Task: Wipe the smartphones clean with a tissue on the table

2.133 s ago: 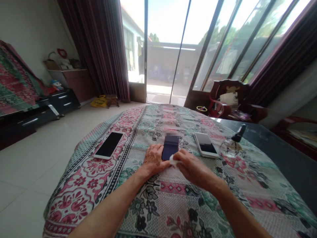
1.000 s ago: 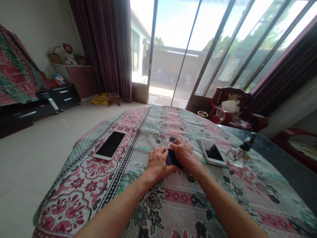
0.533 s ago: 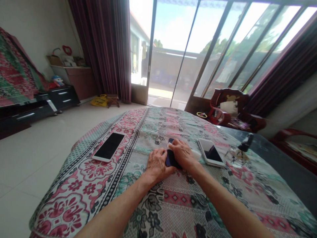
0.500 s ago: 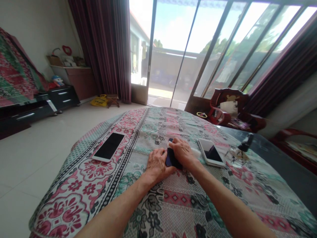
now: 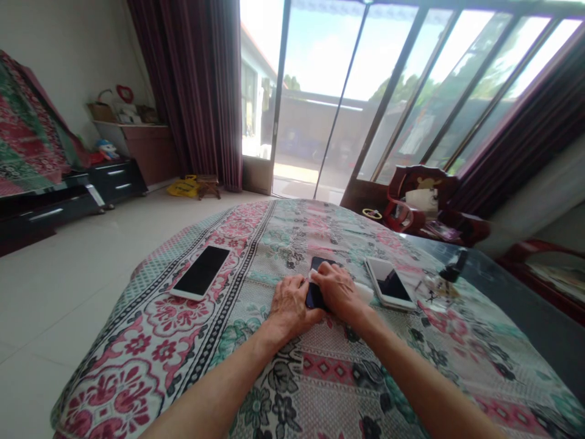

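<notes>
A dark smartphone lies on the patterned tablecloth between my hands, partly covered by them. My left hand is curled along its left edge and lower corner, holding it against the cloth. On its screen, my right hand presses a white tissue, bunched under the fingers, with one part showing beyond the hand's right side. To the left lies a white-framed smartphone, dark screen up. Right of my hands is another white device, which seems stacked on a second one.
A clear bottle with a black top stands on the right of the tablecloth. Beyond the dark table edge are a carved wooden chair and glass doors. Tiled floor runs along the left.
My right hand has slid slightly down over the dark phone with the tissue, so more of the phone's top shows. My left hand stays in place.
</notes>
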`<state>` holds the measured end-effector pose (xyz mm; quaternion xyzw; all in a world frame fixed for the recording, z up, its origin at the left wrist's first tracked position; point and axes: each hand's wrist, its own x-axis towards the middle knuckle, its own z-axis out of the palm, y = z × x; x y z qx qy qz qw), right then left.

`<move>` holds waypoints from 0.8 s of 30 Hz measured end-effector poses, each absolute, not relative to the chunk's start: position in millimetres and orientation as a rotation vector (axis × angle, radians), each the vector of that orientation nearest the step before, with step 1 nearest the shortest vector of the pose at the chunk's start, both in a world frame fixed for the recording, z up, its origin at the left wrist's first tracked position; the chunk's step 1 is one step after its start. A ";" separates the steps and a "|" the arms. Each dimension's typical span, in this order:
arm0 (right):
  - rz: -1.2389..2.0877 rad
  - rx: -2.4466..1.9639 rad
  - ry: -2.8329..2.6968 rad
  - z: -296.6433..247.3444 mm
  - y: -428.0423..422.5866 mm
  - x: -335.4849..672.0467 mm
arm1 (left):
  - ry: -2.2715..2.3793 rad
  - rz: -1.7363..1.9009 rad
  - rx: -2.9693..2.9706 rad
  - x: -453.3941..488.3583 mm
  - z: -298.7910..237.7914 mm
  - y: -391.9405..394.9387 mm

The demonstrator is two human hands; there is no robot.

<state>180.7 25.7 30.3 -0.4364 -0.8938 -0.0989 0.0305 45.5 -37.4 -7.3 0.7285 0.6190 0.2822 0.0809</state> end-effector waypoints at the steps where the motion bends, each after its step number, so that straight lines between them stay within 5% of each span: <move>1: -0.277 -1.306 -2.776 29.2 18.4 183.4 | 1.856 0.854 2.176 45.9 -7.8 -37.2; 11: -0.039 -1.234 -2.629 24.2 6.1 195.4 | 1.893 0.857 2.191 49.4 -8.7 -38.8; 17: -0.049 -1.302 -2.563 24.4 17.7 203.4 | 1.574 0.532 2.248 21.7 12.5 1.6; 24: -0.038 -1.293 -2.549 22.8 21.1 206.2 | 1.680 0.777 2.271 26.8 13.0 75.5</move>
